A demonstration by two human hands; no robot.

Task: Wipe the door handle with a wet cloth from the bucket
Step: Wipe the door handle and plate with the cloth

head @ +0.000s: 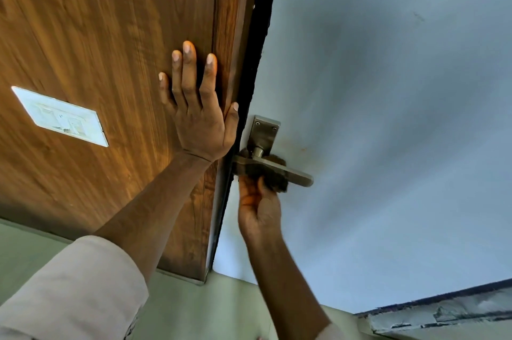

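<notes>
A metal lever door handle (297, 175) with a screwed backplate (264, 132) sits on the pale blue door (388, 118). My right hand (259, 211) is just below the lever, shut on a dark cloth (273, 179) that is pressed against the underside and wraps behind the lever's inner part. My left hand (198, 110) lies flat, fingers spread, on the brown wooden panel (97, 35) beside the door's edge, thumb at the dark gap. No bucket is in view.
A white switch plate (62, 116) is set in the wooden panel at the left. The pale green floor (207, 309) runs along the bottom. A chipped grey ledge (443, 312) lies at the lower right.
</notes>
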